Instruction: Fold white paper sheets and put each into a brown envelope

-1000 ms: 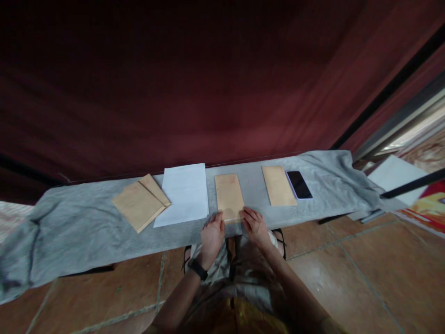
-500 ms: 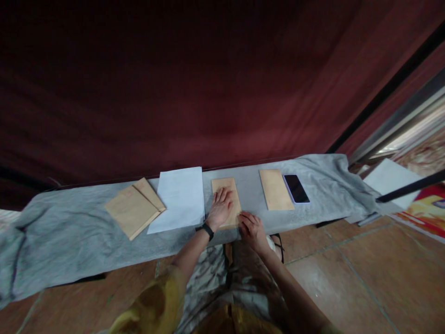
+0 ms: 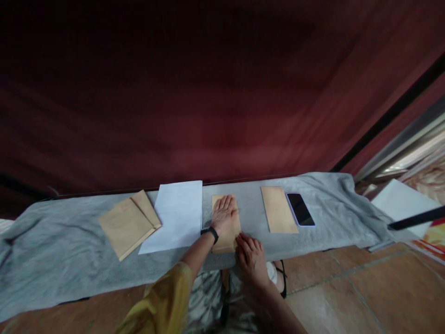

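Note:
A brown paper envelope [image 3: 226, 241] lies on the grey cloth in front of me. Flat on its upper middle rests my left hand [image 3: 223, 217], palm down with the fingers stretched out, covering part of the paper. My right hand [image 3: 251, 255] is at the lower right corner of the same envelope, its fingers bent over the edge; the thumb is hidden. To the left is a stack of white paper [image 3: 179, 213], partly under several overlapping brown envelopes [image 3: 127, 225]. Another brown envelope [image 3: 279, 211] lies to the right, beside a phone [image 3: 301, 209] in a pale purple case.
The long narrow bench is draped with a grey cloth [image 3: 69, 246]. Behind it hangs a dark red curtain [image 3: 222, 130]. A black bar [image 3: 417, 218] crosses a white board [image 3: 403, 204] at the right. Below is a tiled floor [image 3: 333, 297].
My left hand has gone from the envelope's lower left corner up onto its face and lies flat there. My right hand has stayed at the lower right corner. The view has tilted slightly upward.

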`<action>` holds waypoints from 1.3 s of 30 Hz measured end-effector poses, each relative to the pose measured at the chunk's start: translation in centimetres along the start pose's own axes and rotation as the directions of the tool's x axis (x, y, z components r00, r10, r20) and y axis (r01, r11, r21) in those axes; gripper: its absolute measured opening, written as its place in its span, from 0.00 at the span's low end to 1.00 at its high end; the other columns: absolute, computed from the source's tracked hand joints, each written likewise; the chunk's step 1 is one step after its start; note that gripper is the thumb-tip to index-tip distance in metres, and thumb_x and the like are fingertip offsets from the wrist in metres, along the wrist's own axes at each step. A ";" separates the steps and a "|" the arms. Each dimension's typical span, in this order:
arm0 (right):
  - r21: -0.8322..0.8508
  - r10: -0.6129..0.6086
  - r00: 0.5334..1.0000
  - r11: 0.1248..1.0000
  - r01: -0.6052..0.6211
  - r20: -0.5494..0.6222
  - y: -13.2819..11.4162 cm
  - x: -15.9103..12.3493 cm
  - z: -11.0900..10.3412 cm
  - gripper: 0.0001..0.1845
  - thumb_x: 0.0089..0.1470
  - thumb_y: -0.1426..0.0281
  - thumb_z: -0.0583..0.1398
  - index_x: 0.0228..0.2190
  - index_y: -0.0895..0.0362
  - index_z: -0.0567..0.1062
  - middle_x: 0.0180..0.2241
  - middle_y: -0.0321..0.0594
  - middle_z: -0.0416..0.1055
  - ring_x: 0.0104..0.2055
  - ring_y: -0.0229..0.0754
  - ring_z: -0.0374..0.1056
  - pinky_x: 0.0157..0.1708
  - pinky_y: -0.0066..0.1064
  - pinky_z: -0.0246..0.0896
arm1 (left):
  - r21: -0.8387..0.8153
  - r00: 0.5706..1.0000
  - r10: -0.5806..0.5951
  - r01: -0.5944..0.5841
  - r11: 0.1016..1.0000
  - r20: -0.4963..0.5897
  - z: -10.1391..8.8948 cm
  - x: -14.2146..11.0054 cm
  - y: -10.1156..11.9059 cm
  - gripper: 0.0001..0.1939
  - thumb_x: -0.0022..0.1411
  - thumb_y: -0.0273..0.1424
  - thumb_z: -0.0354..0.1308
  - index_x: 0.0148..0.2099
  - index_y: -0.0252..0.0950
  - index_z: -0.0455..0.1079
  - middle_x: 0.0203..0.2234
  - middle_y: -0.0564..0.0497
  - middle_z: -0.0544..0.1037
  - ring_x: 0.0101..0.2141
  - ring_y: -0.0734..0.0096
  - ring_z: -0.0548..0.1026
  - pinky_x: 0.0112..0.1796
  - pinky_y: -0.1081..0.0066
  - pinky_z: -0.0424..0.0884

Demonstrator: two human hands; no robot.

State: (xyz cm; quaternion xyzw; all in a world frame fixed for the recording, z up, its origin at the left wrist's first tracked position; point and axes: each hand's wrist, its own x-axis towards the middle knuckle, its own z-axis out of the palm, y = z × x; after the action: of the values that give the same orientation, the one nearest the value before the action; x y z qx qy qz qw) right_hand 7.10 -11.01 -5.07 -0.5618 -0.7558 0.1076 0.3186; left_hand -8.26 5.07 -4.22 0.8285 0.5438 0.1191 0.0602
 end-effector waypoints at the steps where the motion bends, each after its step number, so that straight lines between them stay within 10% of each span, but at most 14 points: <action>1: -0.001 0.000 1.000 1.000 0.000 0.001 0.0 0.0 0.0 0.21 0.64 0.73 0.54 0.56 0.49 0.72 0.55 0.43 0.73 0.52 0.49 0.68 0.51 0.43 0.60 | -0.003 1.000 -0.008 0.008 1.000 -0.006 0.1 0.3 0.1 0.31 0.73 0.39 0.42 0.73 0.35 0.50 0.71 0.42 0.55 0.70 0.56 0.50 0.68 0.51 0.43; 22: 0.123 0.057 0.992 0.991 -0.043 -0.111 2.1 0.7 1.1 0.19 0.60 0.75 0.50 0.47 0.56 0.76 0.45 0.45 0.78 0.48 0.46 0.72 0.48 0.41 0.68 | -0.074 0.958 0.277 -0.272 0.960 0.080 -0.8 -11.3 2.4 0.28 0.76 0.39 0.41 0.72 0.35 0.52 0.70 0.44 0.57 0.69 0.66 0.54 0.68 0.59 0.50; 29: 0.011 -0.067 0.998 0.998 0.067 0.013 2.4 4.9 1.9 0.24 0.64 0.72 0.48 0.56 0.55 0.73 0.58 0.44 0.72 0.61 0.43 0.66 0.60 0.40 0.62 | -0.084 0.952 0.305 -0.305 0.949 -0.011 -1.4 -16.6 2.4 0.27 0.73 0.37 0.49 0.71 0.39 0.54 0.69 0.46 0.61 0.68 0.62 0.57 0.67 0.55 0.55; 39: -0.246 -0.029 0.991 0.967 0.060 0.131 2.6 11.3 4.1 0.28 0.69 0.66 0.46 0.66 0.57 0.62 0.66 0.49 0.61 0.69 0.47 0.56 0.68 0.48 0.45 | -0.193 0.979 0.179 -0.196 0.961 -0.102 -1.3 -16.7 2.6 0.21 0.72 0.29 0.47 0.65 0.39 0.64 0.62 0.45 0.71 0.63 0.64 0.68 0.63 0.57 0.65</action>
State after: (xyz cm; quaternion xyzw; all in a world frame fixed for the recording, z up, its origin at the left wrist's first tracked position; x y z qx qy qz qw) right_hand 4.79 1.06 -5.50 -0.5723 -0.7945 0.0399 0.1992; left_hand -12.64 -11.33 -4.59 0.8601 0.4502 0.2136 0.1097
